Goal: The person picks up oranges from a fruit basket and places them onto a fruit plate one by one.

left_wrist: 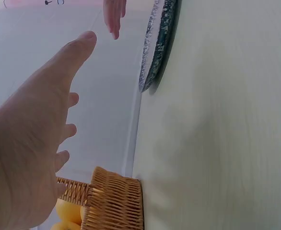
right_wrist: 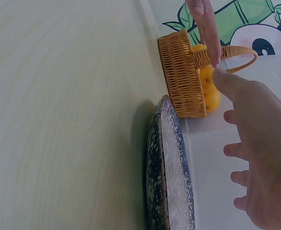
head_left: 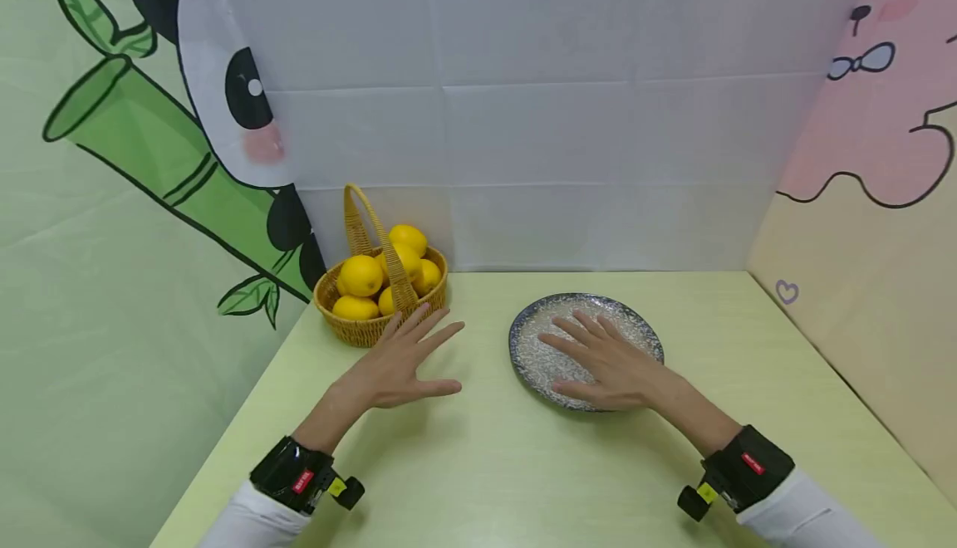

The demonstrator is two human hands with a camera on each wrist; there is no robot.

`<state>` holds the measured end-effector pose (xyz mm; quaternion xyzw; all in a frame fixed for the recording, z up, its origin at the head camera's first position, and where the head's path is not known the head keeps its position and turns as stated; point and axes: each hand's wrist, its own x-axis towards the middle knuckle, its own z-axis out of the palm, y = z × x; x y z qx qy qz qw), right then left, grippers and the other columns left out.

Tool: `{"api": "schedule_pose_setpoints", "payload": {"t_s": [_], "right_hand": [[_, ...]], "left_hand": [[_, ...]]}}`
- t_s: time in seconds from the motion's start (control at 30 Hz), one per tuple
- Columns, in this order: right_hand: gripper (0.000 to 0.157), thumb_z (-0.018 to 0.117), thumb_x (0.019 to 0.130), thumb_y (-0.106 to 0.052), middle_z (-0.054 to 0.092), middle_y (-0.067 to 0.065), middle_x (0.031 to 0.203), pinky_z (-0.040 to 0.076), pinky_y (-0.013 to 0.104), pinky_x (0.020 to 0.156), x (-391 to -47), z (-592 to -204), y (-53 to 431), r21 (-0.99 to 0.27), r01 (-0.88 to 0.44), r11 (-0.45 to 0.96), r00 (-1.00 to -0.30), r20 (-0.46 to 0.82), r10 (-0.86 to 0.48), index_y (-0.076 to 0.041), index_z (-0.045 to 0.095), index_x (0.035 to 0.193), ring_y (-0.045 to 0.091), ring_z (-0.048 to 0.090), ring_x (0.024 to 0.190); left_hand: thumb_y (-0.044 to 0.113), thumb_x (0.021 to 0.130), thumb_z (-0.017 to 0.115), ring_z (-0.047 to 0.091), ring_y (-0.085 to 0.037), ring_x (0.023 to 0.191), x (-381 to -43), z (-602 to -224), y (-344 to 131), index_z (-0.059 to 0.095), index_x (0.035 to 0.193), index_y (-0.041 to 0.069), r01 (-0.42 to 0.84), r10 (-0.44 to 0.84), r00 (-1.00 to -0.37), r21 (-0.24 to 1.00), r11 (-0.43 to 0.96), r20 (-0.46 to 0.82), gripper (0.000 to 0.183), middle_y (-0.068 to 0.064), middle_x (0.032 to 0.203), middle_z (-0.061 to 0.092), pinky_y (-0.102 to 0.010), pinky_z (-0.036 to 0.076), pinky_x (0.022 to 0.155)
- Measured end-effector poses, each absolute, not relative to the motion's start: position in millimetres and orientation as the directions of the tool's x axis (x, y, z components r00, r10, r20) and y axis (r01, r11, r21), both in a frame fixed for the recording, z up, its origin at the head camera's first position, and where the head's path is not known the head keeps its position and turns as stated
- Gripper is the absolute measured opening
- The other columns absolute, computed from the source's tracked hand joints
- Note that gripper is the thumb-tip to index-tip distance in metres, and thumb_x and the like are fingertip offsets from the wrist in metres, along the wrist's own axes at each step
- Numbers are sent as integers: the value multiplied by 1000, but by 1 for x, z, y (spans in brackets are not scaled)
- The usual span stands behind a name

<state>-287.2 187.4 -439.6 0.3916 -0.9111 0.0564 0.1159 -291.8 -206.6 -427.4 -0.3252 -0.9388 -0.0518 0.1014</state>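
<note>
A wicker basket with a tall handle stands at the back left of the table, heaped with several yellow lemons. My left hand hovers in front of it, fingers spread and nothing held; its fingertips overlap the basket's front in the head view. To the right lies a round speckled plate with a dark blue rim. Over this plate hangs my right hand, palm down with fingers spread, holding nothing. In the right wrist view the hand shows above the plate's surface, apart from it.
The pale table meets a white backdrop behind the basket and plate. Printed cloth walls stand on both sides, with a panda and bamboo on the left and a pink animal on the right.
</note>
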Motion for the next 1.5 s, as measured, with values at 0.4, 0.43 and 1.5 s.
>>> {"api": "schedule_pose_setpoints", "payload": {"t_s": [0.4, 0.43, 1.5], "right_hand": [[77, 43, 102, -65, 27, 11, 166, 17, 64, 118, -298, -426, 138, -8, -749, 663, -647, 225, -729, -22, 32, 164, 36, 13, 151], [77, 41, 102, -66, 26, 11, 167, 16, 64, 118, -299, -425, 134, -18, -748, 664, -651, 216, -728, -23, 31, 164, 35, 12, 152], [73, 39, 108, -56, 18, 12, 169, 16, 60, 120, -387, -403, -1, -17, -724, 689, -688, 70, -722, -16, 22, 166, 36, 11, 152]], "left_hand": [[71, 92, 57, 15, -37, 151, -293, -401, -259, 37, 162, 22, 573, 494, -797, 173, 801, 349, 87, -10, 166, 28, -66, 17, 116], [68, 93, 59, 17, -38, 150, -294, -400, -263, 39, 161, 19, 574, 486, -793, 185, 798, 367, 86, -11, 165, 30, -66, 19, 115], [68, 99, 47, 43, -32, 138, -360, -359, -264, 21, 166, 16, 330, 14, -914, 724, 606, 405, 88, -14, 157, 40, -59, 38, 109]]}}
